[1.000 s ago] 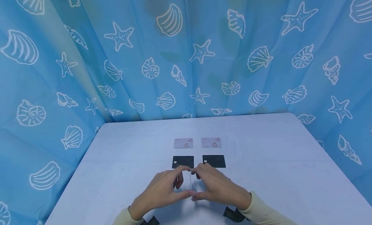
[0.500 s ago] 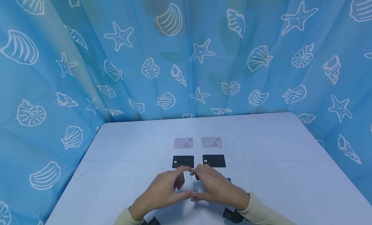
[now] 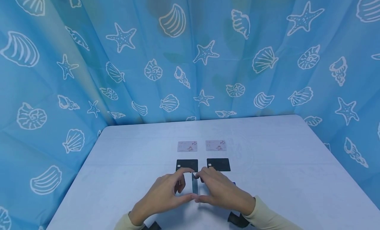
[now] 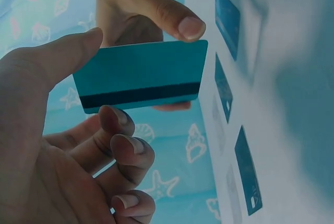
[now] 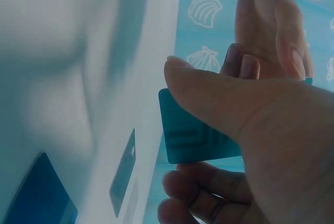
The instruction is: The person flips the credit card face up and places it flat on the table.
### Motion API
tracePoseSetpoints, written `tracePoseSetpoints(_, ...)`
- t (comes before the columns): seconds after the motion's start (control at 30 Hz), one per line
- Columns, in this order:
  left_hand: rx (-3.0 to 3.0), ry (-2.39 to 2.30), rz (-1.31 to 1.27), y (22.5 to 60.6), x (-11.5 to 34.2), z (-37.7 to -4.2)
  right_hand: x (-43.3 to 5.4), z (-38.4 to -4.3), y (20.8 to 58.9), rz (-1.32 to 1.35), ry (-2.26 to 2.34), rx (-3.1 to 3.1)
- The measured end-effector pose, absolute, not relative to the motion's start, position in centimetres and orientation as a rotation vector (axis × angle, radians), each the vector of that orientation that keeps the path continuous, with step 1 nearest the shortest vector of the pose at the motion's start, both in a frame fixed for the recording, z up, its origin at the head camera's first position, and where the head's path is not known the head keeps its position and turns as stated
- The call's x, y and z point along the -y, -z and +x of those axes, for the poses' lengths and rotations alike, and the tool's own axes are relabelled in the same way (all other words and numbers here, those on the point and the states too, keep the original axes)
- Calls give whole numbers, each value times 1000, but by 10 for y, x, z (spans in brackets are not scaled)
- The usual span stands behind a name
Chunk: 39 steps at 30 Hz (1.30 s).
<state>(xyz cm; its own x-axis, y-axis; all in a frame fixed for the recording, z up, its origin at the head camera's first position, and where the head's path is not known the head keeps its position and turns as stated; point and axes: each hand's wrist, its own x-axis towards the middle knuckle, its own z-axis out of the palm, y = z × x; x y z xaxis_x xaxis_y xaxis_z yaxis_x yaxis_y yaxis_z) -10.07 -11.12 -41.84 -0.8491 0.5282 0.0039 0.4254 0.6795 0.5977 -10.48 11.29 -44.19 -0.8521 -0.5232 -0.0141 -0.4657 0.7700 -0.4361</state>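
Observation:
Above the table, a teal bank card (image 4: 141, 70) with a dark magnetic stripe is held on edge between both hands. My left hand (image 3: 166, 192) pinches one end, its thumb at one long edge and a fingertip at the opposite one, the other fingers loosely curled. The opposite end is pinched by my right hand (image 3: 224, 192) with thumb and fingers. Seen from the right wrist, the card's other face (image 5: 195, 138) has block-like markings and is partly covered by the right thumb. In the head view the card (image 3: 195, 185) appears as a narrow strip.
Two pale cards (image 3: 187, 146) (image 3: 215, 145) lie side by side farther back on the white table (image 3: 136, 147). Nearer are two black cards (image 3: 187, 164) (image 3: 218, 164). A blue card (image 3: 234, 183) is mostly hidden behind the right hand. A shell-patterned curtain (image 3: 190, 58) hangs behind.
The bank card has turned from nearly edge-on to showing a strip of its face in the head view. The left hand has shifted slightly left; the right hand stays almost still.

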Motion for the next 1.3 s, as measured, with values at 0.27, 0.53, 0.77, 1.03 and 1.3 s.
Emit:
tracePoseSetpoints(0.27,-2728,-888,794,412,120,-102,-114,-105,439,-775,650,-2822)
tracePoseSetpoints(0.53,-2778,-846,814,410,130,-104,-115,-106,438,-789,636,-2845)
tracePoseSetpoints(0.77,-2801,-780,800,412,135,-105,-116,-105,437,-777,621,-2857)
tracePoseSetpoints(1.03,-2814,-723,771,413,138,-107,-116,-106,437,-785,625,-2866)
tracePoseSetpoints(1.3,-2800,-694,765,416,141,-109,-116,-106,437,-791,600,-2881)
